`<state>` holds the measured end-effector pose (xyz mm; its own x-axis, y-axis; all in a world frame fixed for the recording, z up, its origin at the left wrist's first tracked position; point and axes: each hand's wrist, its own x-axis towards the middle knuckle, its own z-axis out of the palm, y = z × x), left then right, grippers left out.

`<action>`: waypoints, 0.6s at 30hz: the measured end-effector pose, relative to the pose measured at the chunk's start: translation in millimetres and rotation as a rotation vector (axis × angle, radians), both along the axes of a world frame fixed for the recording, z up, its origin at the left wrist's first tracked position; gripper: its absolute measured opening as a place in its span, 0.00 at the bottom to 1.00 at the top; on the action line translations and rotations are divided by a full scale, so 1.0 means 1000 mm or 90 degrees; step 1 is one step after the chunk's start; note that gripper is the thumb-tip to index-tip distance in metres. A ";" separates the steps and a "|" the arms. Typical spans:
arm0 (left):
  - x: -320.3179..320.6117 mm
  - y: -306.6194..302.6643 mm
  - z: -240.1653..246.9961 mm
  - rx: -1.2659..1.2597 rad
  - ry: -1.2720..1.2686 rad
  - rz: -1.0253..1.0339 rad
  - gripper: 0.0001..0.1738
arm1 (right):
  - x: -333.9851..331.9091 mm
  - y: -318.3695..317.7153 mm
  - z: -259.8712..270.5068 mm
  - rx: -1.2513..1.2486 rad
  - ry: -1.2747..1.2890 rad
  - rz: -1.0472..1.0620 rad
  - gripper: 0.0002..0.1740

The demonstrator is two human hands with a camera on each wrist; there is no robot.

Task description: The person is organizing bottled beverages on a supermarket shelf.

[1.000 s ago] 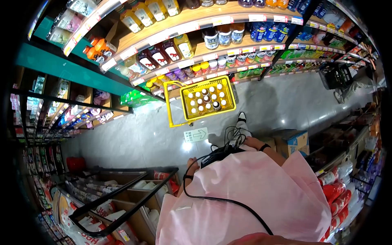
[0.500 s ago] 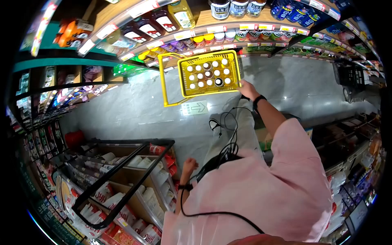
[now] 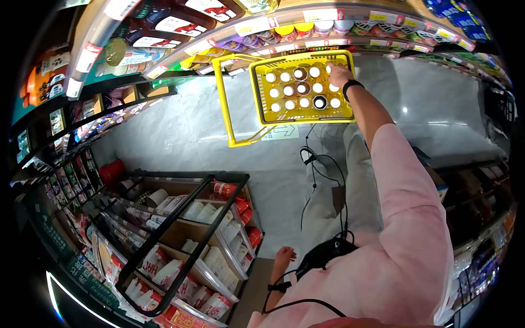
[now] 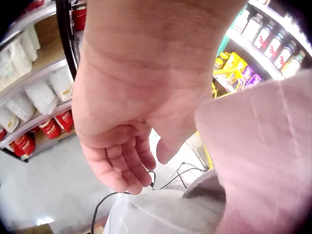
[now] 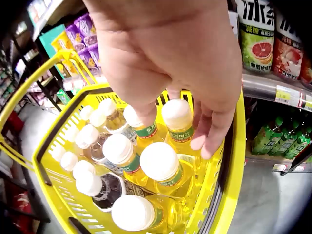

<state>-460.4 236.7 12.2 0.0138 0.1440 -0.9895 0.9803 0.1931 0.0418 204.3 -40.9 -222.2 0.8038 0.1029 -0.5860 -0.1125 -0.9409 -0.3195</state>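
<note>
A yellow shopping basket (image 3: 350,112) stands on the grey floor by the drinks shelves, filled with several white-capped bottles of yellow drink (image 5: 158,168). My right hand (image 3: 339,74) reaches down into its far right corner. In the right wrist view the right hand (image 5: 178,92) hovers with straight, spread fingers (image 5: 214,129) just over one bottle's white cap (image 5: 176,113), the thumb on one side and the fingers on the other, not closed on it. My left hand (image 3: 285,255) hangs at my side; its fingers (image 4: 122,168) are loosely curled and hold nothing.
Shelves of bottled drinks (image 3: 306,27) run behind the basket. A black-framed rack (image 3: 180,229) of white and red packets stands at lower left. A black cable (image 3: 322,180) dangles from my chest. An arrow sign (image 3: 283,131) marks the floor.
My right hand rose from my waist, reached the basket's rim, and now sits over the bottles inside. I have bent forward, so the basket looks closer. The left hand stayed hanging.
</note>
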 end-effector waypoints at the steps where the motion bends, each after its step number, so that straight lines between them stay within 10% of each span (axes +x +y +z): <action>1: -0.004 -0.002 0.010 0.001 0.002 0.000 0.13 | -0.004 0.003 -0.006 -0.003 -0.028 -0.007 0.33; 10: -0.022 0.039 -0.010 -0.089 -0.043 0.135 0.15 | -0.046 -0.009 0.043 0.190 -0.164 -0.140 0.21; 15: 0.060 0.142 -0.041 0.243 -0.373 -0.251 0.13 | -0.121 -0.018 0.287 0.341 -0.236 -0.222 0.21; 18: 0.208 0.154 0.033 0.401 -0.520 -0.404 0.11 | -0.159 -0.007 0.424 0.380 -0.258 -0.142 0.21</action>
<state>-252.7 390.9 45.7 0.8444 0.3386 -0.4151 0.5343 -0.5892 0.6062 44.8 -47.6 201.9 0.9835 0.1191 -0.1363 -0.0460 -0.5638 -0.8246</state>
